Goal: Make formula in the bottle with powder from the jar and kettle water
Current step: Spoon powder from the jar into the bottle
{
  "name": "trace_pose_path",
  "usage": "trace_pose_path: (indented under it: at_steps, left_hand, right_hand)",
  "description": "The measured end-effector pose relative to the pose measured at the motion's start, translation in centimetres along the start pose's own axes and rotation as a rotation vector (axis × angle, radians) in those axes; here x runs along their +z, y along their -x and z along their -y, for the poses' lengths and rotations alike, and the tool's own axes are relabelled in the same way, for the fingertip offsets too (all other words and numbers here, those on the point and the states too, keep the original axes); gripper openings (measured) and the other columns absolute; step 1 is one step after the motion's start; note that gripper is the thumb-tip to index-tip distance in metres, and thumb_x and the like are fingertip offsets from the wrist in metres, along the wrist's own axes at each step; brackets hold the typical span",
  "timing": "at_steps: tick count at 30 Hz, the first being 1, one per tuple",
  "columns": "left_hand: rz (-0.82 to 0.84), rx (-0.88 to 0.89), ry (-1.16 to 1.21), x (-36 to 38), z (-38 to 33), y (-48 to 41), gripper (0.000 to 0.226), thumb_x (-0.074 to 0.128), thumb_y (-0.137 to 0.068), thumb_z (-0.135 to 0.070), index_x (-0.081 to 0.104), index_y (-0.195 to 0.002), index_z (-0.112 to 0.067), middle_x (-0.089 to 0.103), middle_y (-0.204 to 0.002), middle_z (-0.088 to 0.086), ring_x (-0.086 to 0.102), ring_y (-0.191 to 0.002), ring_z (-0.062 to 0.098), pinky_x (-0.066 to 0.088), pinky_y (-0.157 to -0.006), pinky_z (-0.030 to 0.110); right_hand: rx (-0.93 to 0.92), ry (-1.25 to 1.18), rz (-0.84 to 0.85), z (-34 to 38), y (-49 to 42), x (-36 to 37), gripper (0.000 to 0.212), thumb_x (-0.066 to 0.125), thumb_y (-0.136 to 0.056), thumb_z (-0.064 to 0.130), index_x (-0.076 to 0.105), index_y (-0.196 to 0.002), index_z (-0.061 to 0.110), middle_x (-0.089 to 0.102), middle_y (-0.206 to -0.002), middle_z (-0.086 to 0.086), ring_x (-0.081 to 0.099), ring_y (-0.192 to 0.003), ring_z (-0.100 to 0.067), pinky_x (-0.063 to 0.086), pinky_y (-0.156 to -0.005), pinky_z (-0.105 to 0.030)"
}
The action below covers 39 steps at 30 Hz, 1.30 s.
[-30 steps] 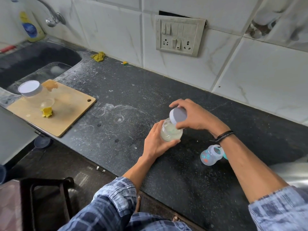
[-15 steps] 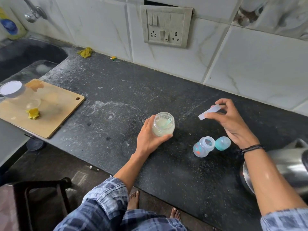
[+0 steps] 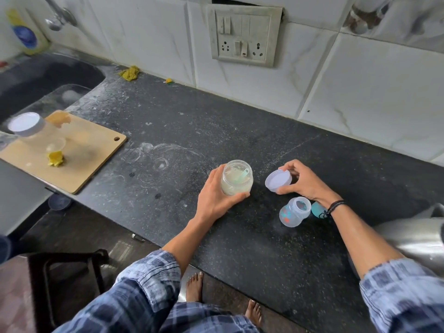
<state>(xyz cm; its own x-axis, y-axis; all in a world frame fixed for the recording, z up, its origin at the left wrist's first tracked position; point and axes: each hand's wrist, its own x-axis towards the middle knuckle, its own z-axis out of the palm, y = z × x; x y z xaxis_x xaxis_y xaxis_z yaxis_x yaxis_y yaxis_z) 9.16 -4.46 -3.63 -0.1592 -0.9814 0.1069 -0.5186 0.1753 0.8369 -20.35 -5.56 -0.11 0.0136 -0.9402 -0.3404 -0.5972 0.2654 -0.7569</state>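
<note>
One long slab of black speckled stone, the countertop (image 3: 240, 131), is stretching across in front of me, matte and dusted with pale powder and faint ring marks. Glossy white marbled tiles (image 3: 360, 80) are rising behind it, with a grubby rectangular switch panel (image 3: 243, 37) set into them. A dark sink (image 3: 36, 78) is sitting at the far left. A flat wooden cutting board (image 3: 91, 159) is lying just beside the sink, a small hole in one corner. At the right edge the kettle (image 3: 418, 239), smooth rounded steel, is showing only in part, near my right forearm.

My left hand (image 3: 213, 198) is wrapping around the jar (image 3: 236, 179), fingers curving round the far side and thumb hooking across the front near its base. The jar is round, clear plastic, lidless, with its mouth facing up at me and pale powder clinging inside. It is sitting near the middle of the counter.

My right hand (image 3: 305, 183) is pinching the lid (image 3: 278, 180) by its rim, fingertips curling over the top edge and thumb underneath. The lid is a shallow white disc, tilting, just to the right of the jar and apart from it. I cannot tell whether it is touching the counter.

The bottle (image 3: 294, 212), squat translucent plastic printed with orange and teal shapes, is resting uncapped on the counter just below my right wrist. A teal cap (image 3: 316, 209) is lying right beside it, half hidden by my wrist. A thin pale green scoop (image 3: 241, 176) is leaning inside the jar.
</note>
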Motion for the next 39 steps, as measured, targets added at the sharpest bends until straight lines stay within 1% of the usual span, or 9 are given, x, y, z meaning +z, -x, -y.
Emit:
trace_pose_path:
  at_steps: [8,15,17,20,24,27,30,33,39]
  left_hand:
    - [-0.016,0.004,0.005,0.2,0.1,0.0,0.087,0.08,-0.066,-0.071,0.039,-0.14,-0.053,0.047,-0.135,-0.029,0.052,-0.123,-0.001,0.05,-0.098,0.035]
    - [-0.012,0.009,-0.002,0.1,0.1,0.1,0.089,0.079,-0.067,-0.072,0.039,-0.143,-0.05,0.046,-0.136,-0.029,0.051,-0.124,0.001,0.05,-0.099,0.036]
    - [-0.009,0.007,0.001,0.2,0.2,0.1,0.09,0.08,-0.066,-0.071,0.04,-0.144,-0.048,0.046,-0.137,-0.027,0.051,-0.125,0.002,0.05,-0.1,0.037]
    - [-0.01,0.006,0.001,0.3,0.3,0.0,0.09,0.081,-0.066,-0.069,0.04,-0.143,-0.048,0.046,-0.137,-0.026,0.051,-0.125,0.002,0.049,-0.1,0.037]
    - [-0.012,0.033,-0.032,0.3,0.2,0.1,0.091,0.082,-0.066,-0.067,0.038,-0.143,-0.047,0.043,-0.136,-0.03,0.049,-0.123,-0.003,0.047,-0.094,0.032]
    - [-0.005,0.061,-0.07,0.4,0.1,0.3,0.095,0.082,-0.065,-0.067,0.035,-0.145,-0.046,0.038,-0.138,-0.036,0.046,-0.126,-0.006,0.045,-0.092,0.028]
    - [0.001,0.078,-0.091,0.3,-0.2,0.7,0.093,0.081,-0.066,-0.068,0.033,-0.144,-0.048,0.034,-0.136,-0.042,0.042,-0.121,-0.013,0.044,-0.088,0.027]
    - [0.008,0.107,-0.112,0.2,-0.4,0.9,0.094,0.081,-0.067,-0.066,0.036,-0.146,-0.041,0.038,-0.142,-0.032,0.047,-0.125,-0.003,0.05,-0.088,0.031]
    - [-0.005,0.143,-0.13,0.2,-0.5,1.4,0.095,0.083,-0.069,-0.062,0.035,-0.147,-0.037,0.04,-0.146,-0.024,0.046,-0.129,0.002,0.049,-0.09,0.029]
  right_hand:
    - [0.02,0.176,0.076,-1.0,-0.6,0.1,0.087,0.096,-0.068,0.008,0.047,-0.132,0.039,0.053,-0.132,0.009,0.052,-0.126,-0.014,0.039,-0.095,-0.032]
    - [0.006,0.27,0.113,-0.5,-0.6,0.0,0.092,0.096,-0.071,0.009,0.044,-0.14,0.041,0.046,-0.138,0.005,0.048,-0.127,-0.014,0.041,-0.1,-0.035]
    - [-0.02,0.275,0.07,0.6,-0.2,-0.3,0.085,0.093,-0.075,0.011,0.049,-0.143,0.038,0.046,-0.137,0.005,0.048,-0.129,-0.014,0.04,-0.105,-0.034]
    - [-0.159,0.228,-0.057,3.4,0.8,-0.5,0.055,0.085,-0.087,0.017,0.06,-0.13,0.038,0.056,-0.129,0.007,0.056,-0.122,-0.007,0.042,-0.104,-0.029]
    - [-0.347,0.244,-0.116,8.7,2.4,0.2,0.023,0.077,-0.094,0.032,0.073,-0.117,0.037,0.066,-0.098,0.012,0.063,-0.087,-0.002,0.05,-0.079,-0.019]
    - [-0.414,0.461,-0.057,11.8,3.3,1.8,0.023,0.069,-0.097,0.041,0.076,-0.118,0.036,0.06,-0.085,0.015,0.057,-0.076,-0.004,0.045,-0.069,-0.026]
    - [-0.384,0.701,-0.067,13.1,3.8,3.6,0.029,0.062,-0.101,0.041,0.074,-0.126,0.033,0.063,-0.097,0.014,0.065,-0.097,-0.017,0.043,-0.078,-0.033]
    - [-0.346,0.839,-0.128,13.4,4.2,4.9,0.035,0.06,-0.102,0.034,0.07,-0.135,0.029,0.071,-0.131,0.002,0.066,-0.119,-0.023,0.047,-0.095,-0.038]
    - [-0.268,0.955,-0.171,13.1,4.6,5.9,0.037,0.057,-0.1,0.022,0.072,-0.134,0.023,0.074,-0.13,-0.006,0.068,-0.119,-0.027,0.046,-0.103,-0.042]
